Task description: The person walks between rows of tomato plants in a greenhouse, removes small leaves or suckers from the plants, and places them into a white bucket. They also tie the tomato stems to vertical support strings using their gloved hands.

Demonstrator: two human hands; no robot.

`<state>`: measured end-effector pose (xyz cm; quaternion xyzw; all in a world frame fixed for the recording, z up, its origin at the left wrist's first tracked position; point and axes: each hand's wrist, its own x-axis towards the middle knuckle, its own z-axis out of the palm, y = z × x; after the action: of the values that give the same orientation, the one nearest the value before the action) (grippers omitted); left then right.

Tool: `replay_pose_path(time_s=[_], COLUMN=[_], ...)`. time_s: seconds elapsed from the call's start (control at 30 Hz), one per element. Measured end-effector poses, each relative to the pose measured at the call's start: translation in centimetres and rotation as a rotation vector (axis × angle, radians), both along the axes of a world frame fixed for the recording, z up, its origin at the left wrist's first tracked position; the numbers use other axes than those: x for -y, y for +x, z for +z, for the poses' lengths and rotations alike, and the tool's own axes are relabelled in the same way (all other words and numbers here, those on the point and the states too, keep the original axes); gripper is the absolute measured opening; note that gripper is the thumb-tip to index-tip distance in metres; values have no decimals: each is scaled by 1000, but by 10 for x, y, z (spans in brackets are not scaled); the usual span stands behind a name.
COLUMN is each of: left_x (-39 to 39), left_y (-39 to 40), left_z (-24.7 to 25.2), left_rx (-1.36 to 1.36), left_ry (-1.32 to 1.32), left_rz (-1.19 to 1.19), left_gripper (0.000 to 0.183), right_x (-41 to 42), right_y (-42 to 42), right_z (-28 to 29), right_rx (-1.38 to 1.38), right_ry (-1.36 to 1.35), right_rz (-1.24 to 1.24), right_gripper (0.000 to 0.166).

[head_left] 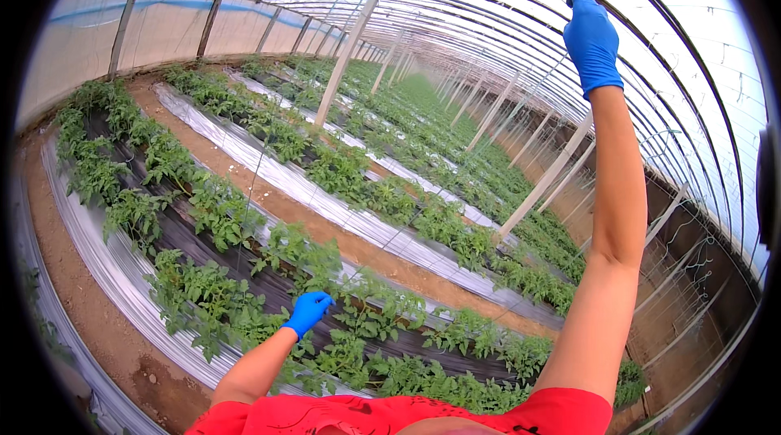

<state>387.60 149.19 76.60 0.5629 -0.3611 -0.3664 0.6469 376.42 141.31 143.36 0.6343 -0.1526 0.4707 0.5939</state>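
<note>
My right hand (592,41), in a blue disposable glove, is raised high at the upper right, its fingers curled near the overhead wires and roof ribs; whether a thin string is in it cannot be told. Low in the middle, my left hand (310,312), gloved in the same blue, hovers over the near bed with its fingers bent together. What it may pinch is too small to see. Leafy tomato plants (207,301) stand around and below it, rooted in black plastic mulch film (274,291). A thin dark string (253,178) hangs to the left of my left hand.
Silver mulch film (293,185) edges the beds, with bare soil paths (305,221) between them. Concrete posts (348,56) rise among the rows. Loose strings hang by the dark wall (689,227) at right. Plastic sheeting (165,26) closes the left side, under an arched greenhouse roof.
</note>
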Motion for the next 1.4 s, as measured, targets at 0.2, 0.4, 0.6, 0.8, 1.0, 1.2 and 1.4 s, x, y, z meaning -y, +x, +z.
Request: replay_pose_path(time_s=[0.2, 0.4, 0.6, 0.8, 1.0, 1.2, 1.4], left_x=[3, -2, -3, -9, -7, 0, -14], left_y=[18, 30, 32, 34, 51, 60, 61], left_z=[-2, -2, -8, 10, 0, 9, 56], left_rx=[21, -12, 13, -14, -86, -64, 577], left_ry=[-33, -20, -49, -44, -24, -26, -146], left_rz=[12, 51, 46, 43, 73, 46, 253], left_gripper=[17, 18, 18, 19, 18, 17, 29], right_x=[-5, -4, -3, -7, 8, 36, 25], right_y=[-6, -6, -6, -26, -49, -70, -39], right_z=[8, 15, 14, 22, 41, 59, 81], right_rx=[65, 91, 121, 44, -172, -168, 201], right_ry=[-4, 247, 138, 206, 851, 1082, 368], right_rz=[97, 39, -113, 93, 661, 1401, 751], right_gripper=[9, 10, 10, 15, 18, 13, 35])
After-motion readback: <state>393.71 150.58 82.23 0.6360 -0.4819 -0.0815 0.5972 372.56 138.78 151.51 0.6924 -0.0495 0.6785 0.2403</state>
